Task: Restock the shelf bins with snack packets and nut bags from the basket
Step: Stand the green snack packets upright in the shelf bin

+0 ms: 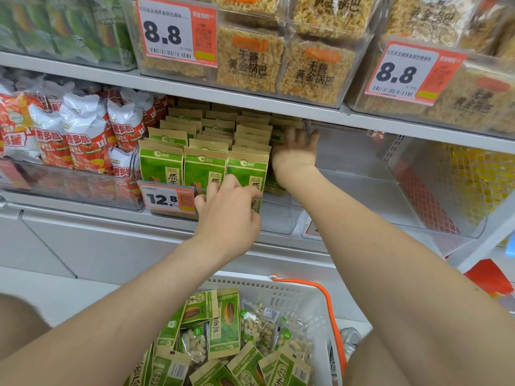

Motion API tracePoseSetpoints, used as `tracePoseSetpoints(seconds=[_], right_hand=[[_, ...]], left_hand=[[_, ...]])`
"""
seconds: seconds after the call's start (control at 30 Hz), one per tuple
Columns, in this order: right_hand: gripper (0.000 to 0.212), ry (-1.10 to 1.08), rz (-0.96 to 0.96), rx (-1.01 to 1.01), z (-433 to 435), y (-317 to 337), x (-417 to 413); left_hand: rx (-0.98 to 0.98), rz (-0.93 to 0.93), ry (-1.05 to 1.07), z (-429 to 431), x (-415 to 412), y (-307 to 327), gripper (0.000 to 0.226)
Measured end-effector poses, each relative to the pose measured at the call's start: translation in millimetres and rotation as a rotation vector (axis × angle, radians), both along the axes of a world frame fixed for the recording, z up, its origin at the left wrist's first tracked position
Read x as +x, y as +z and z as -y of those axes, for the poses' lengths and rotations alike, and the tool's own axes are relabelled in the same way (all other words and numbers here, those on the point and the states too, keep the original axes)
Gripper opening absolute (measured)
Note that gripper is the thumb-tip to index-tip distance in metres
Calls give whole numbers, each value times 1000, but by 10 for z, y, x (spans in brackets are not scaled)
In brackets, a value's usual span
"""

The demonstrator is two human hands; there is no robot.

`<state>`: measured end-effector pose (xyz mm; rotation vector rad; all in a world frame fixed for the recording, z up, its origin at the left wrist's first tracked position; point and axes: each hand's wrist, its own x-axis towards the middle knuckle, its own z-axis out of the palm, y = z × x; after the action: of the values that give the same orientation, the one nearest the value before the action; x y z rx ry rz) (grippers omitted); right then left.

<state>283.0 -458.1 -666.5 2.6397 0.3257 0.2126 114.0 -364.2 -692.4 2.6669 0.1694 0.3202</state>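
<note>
Shelf bin (278,217) — right hand (294,153) flanks packets (204,168).

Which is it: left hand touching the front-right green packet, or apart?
Touching. Head view: the left hand lays its fingers across the front-right green packet, no gap visible.

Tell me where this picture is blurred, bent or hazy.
Head view: the green packets at top left are soft; the right hand has smeared fingers; the shelf edge bows from the wide lens; the clear bin at right looks hazy; the 12.8 price tag reads sharp.
</note>
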Motion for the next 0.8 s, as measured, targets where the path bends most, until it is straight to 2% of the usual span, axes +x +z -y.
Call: tracePoseSetpoints(seconds=[0.2, 0.33, 0.4, 0.5, 0.67, 0.8], right_hand=[[66, 18, -50, 179, 54, 134, -128], [70, 26, -107, 198, 191, 180, -140], [68, 44, -127, 209, 230, 151, -146], [66, 98, -52, 264, 224, 118, -163], [45, 198, -52, 433, 203, 197, -150], [39, 139, -53, 475, 215, 285, -122]], left_hand=[[4, 3, -9, -13, -1, -10, 47], [-2, 2, -13, -15, -1, -4, 47], [-2, 1, -12, -18, -6, -8, 47], [-1, 4, -16, -11, -10, -7, 47], [0, -2, -12, -8, -7, -5, 47], [-2, 4, -16, -7, -6, -7, 46]])
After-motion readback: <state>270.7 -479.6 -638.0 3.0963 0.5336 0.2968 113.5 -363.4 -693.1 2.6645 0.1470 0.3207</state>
